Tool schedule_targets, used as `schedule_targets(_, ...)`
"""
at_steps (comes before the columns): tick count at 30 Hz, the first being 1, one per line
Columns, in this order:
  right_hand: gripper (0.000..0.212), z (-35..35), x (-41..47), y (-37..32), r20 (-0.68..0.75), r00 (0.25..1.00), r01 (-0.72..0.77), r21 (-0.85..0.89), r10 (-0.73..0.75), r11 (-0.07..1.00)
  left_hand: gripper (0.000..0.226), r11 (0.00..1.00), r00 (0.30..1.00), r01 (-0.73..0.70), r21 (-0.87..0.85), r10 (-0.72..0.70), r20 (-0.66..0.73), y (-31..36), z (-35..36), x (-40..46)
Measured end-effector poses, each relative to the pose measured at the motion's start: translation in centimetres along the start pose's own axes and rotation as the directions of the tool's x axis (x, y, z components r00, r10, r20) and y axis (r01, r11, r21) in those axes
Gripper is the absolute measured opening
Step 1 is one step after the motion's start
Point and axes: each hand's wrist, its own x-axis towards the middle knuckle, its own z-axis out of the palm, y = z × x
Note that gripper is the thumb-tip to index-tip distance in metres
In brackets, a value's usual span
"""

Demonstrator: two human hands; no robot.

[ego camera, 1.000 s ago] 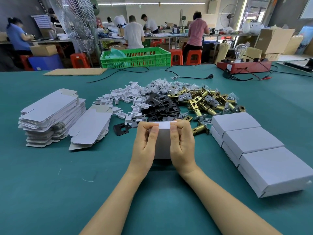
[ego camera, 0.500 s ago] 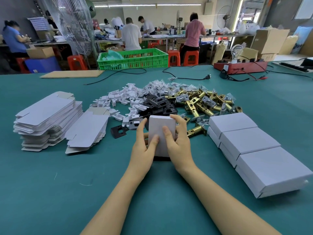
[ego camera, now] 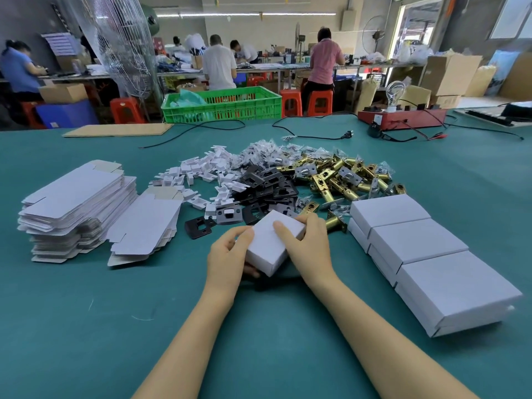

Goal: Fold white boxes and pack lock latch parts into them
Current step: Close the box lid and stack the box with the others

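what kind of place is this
Most likely a factory packing floor: a stack of flat box blanks, a pile of brass latches on the green table, and other workers at benches behind.

No words, numbers or brand names can be read anywhere. The closed white box (ego camera: 272,243) is plain on every side that is seen. The flat box blanks (ego camera: 77,203) and the finished white boxes (ego camera: 414,240) are plain too. A sheet with dark lines (ego camera: 59,43) is hung on the far wall, but its print is too small and blurry to be read.
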Motion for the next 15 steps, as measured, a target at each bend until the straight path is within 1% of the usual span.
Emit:
schedule_targets(2, 0.066, 0.0, -0.3, -0.5, 0.087, 0.995, 0.05, -0.122, -0.039, 0.991, 0.018, 1.0, 1.0, 0.012, -0.014, -0.012, -0.026, 0.0, 0.0, 0.1)
schedule_targets(4, 0.101, 0.1, -0.7, -1.0, 0.179, 0.983, 0.08, -0.24, -0.037, 0.968, 0.018, 1.0, 0.999, 0.008, -0.024, -0.009, -0.041, -0.1, 0.0, 0.2)
schedule_targets(5, 0.114, 0.1, -0.9, -1.1, 0.211, 0.977, 0.093, -0.266, -0.036, 0.96, 0.018, 0.999, 0.999, 0.007, -0.032, -0.008, -0.044, -0.1, 0.0, 0.3)
schedule_targets(6, 0.121, 0.1, -0.9, -1.2, 0.238, 0.97, 0.112, -0.274, -0.046, 0.955, 0.018, 0.999, 0.999, 0.007, -0.041, -0.008, -0.046, -0.2, 0.0, 0.3)
schedule_targets(9, 0.127, -0.7, -0.7, -1.5, 0.316, 0.944, 0.196, -0.303, -0.096, 0.933, 0.017, 0.998, 0.998, 0.005, -0.063, -0.009, -0.065, -0.2, -0.1, 0.4)
schedule_targets(12, 0.124, -1.6, -0.5, -1.7, 0.389, 0.92, 0.219, -0.396, -0.053, 0.891, 0.013, 0.999, 0.997, -0.034, -0.014, 0.033, -0.064, -0.2, 0.0, 0.3)
schedule_targets(15, 0.121, -1.8, -0.5, -1.8, 0.44, 0.898, 0.289, -0.541, -0.027, 0.79, 0.006, 0.991, 0.989, -0.1, 0.086, 0.109, -0.101, -0.1, 0.0, 0.1)
